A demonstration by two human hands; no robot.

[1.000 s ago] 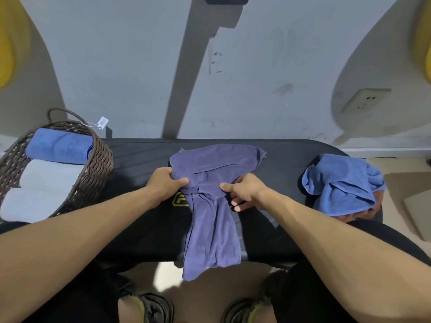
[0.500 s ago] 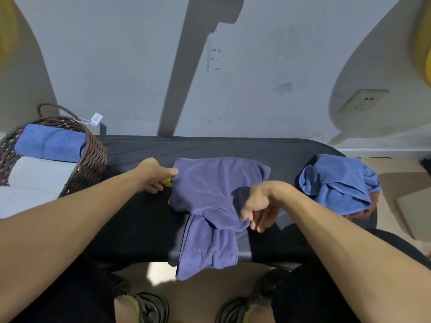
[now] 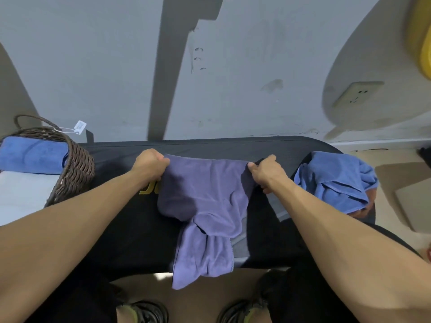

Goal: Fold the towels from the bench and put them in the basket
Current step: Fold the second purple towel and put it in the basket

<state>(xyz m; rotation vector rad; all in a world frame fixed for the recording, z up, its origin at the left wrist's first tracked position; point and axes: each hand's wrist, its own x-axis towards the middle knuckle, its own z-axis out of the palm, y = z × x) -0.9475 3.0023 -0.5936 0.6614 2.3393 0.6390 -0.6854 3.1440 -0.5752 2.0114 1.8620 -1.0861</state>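
A soft, limp purple towel (image 3: 205, 194) is gripped at its far corners by the left hand (image 3: 149, 164) and right hand (image 3: 265, 173) (corners likely suit spreading).

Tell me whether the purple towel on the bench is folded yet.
Not folded. The purple towel lies bunched and creased, its lower end hanging over the bench edge, while the left hand and right hand grip its far corners.

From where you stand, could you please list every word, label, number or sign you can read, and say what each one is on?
Nothing can be read in full.
Yellow lettering on the black bench: mostly hidden by the left hand and the purple towel; unreadable.
White tag tied to the wicker basket: print too small and blurred.
Wall socket: no text visible.
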